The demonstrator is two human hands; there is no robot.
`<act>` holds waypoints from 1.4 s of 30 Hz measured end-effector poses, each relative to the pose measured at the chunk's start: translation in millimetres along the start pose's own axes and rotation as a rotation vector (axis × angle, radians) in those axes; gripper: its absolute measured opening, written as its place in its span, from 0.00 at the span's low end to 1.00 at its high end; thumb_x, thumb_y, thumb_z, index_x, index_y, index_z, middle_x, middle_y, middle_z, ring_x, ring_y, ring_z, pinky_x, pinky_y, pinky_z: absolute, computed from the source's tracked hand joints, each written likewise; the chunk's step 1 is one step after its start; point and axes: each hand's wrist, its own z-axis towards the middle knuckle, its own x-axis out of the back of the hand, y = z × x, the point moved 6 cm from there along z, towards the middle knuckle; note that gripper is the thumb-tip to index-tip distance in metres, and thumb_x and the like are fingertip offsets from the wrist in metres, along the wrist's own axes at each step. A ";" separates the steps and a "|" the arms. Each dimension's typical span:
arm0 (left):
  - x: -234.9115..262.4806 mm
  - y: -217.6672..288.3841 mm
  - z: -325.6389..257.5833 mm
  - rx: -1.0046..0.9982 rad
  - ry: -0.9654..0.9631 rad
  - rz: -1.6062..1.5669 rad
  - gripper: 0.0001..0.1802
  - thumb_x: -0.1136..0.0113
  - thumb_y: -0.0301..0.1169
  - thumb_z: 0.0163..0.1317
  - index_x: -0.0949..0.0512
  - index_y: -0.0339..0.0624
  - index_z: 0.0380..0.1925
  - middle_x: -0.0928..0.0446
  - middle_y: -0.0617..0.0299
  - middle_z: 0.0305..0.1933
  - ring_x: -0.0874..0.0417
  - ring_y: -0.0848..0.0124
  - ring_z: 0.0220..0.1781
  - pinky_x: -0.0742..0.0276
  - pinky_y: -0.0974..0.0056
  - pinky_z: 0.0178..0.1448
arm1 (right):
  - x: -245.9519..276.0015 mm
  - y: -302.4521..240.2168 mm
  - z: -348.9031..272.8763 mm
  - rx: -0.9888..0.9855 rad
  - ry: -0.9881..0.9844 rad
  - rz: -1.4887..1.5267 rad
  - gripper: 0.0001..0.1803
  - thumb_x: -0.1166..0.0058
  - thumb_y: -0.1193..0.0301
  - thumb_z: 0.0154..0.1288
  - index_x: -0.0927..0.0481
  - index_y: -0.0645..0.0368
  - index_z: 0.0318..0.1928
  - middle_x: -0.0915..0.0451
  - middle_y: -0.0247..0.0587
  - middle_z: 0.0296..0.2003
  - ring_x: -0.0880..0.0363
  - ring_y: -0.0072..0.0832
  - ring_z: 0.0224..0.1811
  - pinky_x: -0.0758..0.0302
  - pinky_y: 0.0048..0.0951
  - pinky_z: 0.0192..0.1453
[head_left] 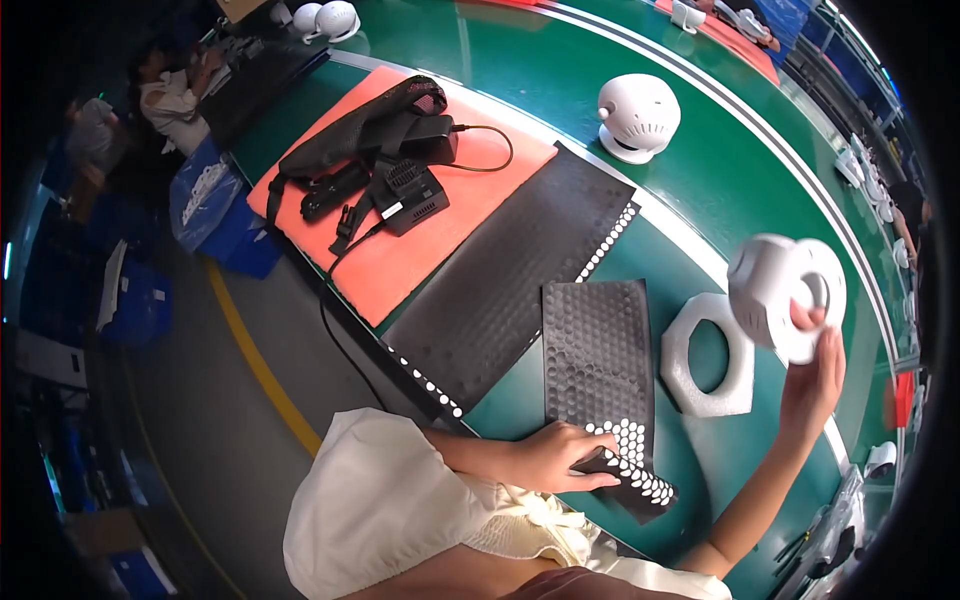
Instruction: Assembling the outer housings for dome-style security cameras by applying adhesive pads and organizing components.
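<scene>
My right hand [812,375] holds a round white plastic device [785,293] up above the green table, fingers on its ring-shaped face. My left hand [560,457] rests on the near end of a small black sheet [597,365] that carries several white round stickers [635,455], fingertips touching the stickers. A white hexagonal foam ring [708,357] lies flat between the sheet and the held device.
A larger black sticker sheet [530,270] lies left of the small one. An orange mat [420,250] holds black straps and a black box with a cable. Another white round device [637,117] stands on the green conveyor [600,60]. People sit at the far left.
</scene>
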 end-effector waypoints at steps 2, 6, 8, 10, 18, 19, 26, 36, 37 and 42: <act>5.0 1.8 1.6 -0.051 0.091 -0.044 0.16 0.37 0.34 0.49 0.30 0.37 0.33 0.33 0.57 0.12 0.30 0.64 0.13 0.37 0.63 0.20 | -7.3 -3.5 -30.1 -0.001 0.028 0.097 0.20 0.65 0.68 0.68 0.37 0.70 0.53 0.28 0.53 0.48 0.30 0.32 0.53 0.35 0.32 0.59; 11.5 6.8 7.4 -0.031 0.146 -0.100 0.16 0.36 0.31 0.48 0.28 0.34 0.34 0.23 0.51 0.22 0.21 0.65 0.20 0.29 0.65 0.24 | 3.0 20.6 -68.0 -0.096 0.245 0.153 0.23 0.63 0.64 0.67 0.42 0.71 0.54 0.29 0.59 0.48 0.31 0.39 0.53 0.32 0.36 0.57; 19.4 12.2 7.6 -0.045 0.198 -0.055 0.15 0.35 0.29 0.47 0.27 0.33 0.33 0.22 0.53 0.24 0.19 0.65 0.24 0.27 0.67 0.27 | 1.5 43.8 -69.1 -0.124 0.217 0.171 0.26 0.61 0.63 0.66 0.44 0.70 0.57 0.32 0.58 0.51 0.37 0.39 0.58 0.38 0.38 0.61; 23.9 10.4 7.6 0.107 0.156 -0.150 0.09 0.37 0.25 0.49 0.26 0.33 0.29 0.22 0.55 0.23 0.19 0.72 0.26 0.27 0.70 0.27 | -5.0 43.4 -68.3 -0.203 0.283 0.224 0.25 0.62 0.61 0.67 0.41 0.70 0.54 0.28 0.57 0.46 0.25 0.38 0.46 0.28 0.35 0.50; 24.5 13.7 11.7 0.075 0.231 -0.047 0.07 0.36 0.24 0.47 0.25 0.34 0.19 0.25 0.59 0.17 0.24 0.70 0.17 0.32 0.70 0.23 | -75.9 -24.5 -78.8 0.185 -0.111 -1.217 0.05 0.43 0.74 0.49 0.26 0.60 0.22 0.29 0.39 0.17 0.32 0.35 0.17 0.35 0.29 0.22; 24.8 10.8 9.7 0.095 0.214 -0.054 0.07 0.36 0.25 0.46 0.24 0.35 0.19 0.25 0.59 0.17 0.22 0.69 0.19 0.30 0.70 0.25 | -101.8 -17.8 -80.0 0.314 -0.299 -1.159 0.06 0.41 0.74 0.45 0.26 0.60 0.23 0.29 0.37 0.20 0.31 0.33 0.20 0.35 0.29 0.22; 27.2 12.5 7.5 -0.081 0.254 0.084 0.11 0.34 0.24 0.34 0.26 0.35 0.20 0.28 0.56 0.17 0.26 0.59 0.18 0.33 0.63 0.22 | -155.1 30.3 -94.5 0.435 -0.646 -1.092 0.11 0.37 0.71 0.39 0.25 0.59 0.26 0.33 0.33 0.22 0.35 0.27 0.22 0.39 0.27 0.24; 39.7 15.4 7.9 -0.075 0.310 0.179 0.10 0.35 0.22 0.34 0.29 0.36 0.15 0.31 0.58 0.13 0.29 0.60 0.15 0.36 0.63 0.20 | -151.6 32.5 -82.7 0.406 -0.470 -1.007 0.10 0.44 0.73 0.39 0.27 0.59 0.27 0.36 0.35 0.23 0.34 0.28 0.25 0.39 0.26 0.27; 39.5 14.9 8.5 -0.058 0.299 0.169 0.10 0.35 0.22 0.35 0.29 0.36 0.15 0.31 0.58 0.13 0.29 0.60 0.14 0.36 0.63 0.20 | -151.6 31.2 -82.3 0.427 -0.463 -0.996 0.11 0.43 0.73 0.39 0.27 0.59 0.27 0.35 0.35 0.23 0.34 0.29 0.25 0.39 0.27 0.27; 36.9 10.0 6.5 -0.021 0.300 0.129 0.09 0.36 0.22 0.37 0.29 0.36 0.14 0.32 0.58 0.12 0.29 0.62 0.14 0.37 0.64 0.19 | -149.0 43.6 -75.6 0.341 -0.536 -0.855 0.09 0.43 0.74 0.42 0.27 0.58 0.28 0.33 0.35 0.26 0.34 0.31 0.27 0.38 0.27 0.30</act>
